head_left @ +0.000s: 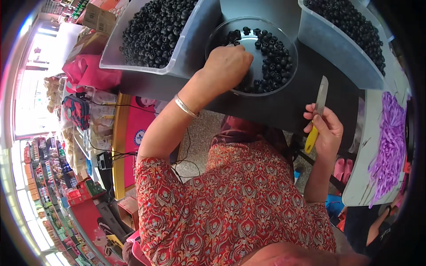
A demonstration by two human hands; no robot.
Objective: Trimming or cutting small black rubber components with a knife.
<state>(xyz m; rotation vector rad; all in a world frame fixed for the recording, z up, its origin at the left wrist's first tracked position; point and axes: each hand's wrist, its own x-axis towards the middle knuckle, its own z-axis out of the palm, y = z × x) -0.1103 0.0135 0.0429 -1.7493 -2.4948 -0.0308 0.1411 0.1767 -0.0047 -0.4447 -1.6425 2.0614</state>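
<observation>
left bin (177,53) full of black beads | left hand (228,66) in round clear bowl (288,40), fingers curled onto black beads (273,57), pinch hidden | right hand (328,131) fingers wrapped round yellow-handled knife (316,117), blade up | purple strips (390,142) far right

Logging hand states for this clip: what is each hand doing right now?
Left hand: closed over small black round pieces in the clear round bowl.
Right hand: holding a yellow-handled knife.

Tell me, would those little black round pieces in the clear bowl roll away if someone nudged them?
Probably. The black round pieces look small and ring-like, so loose ones could roll or scatter. They seem light, since the left hand reaches among them with fingertips only. The clear round bowl has a raised rim, which would likely keep them in.
</observation>
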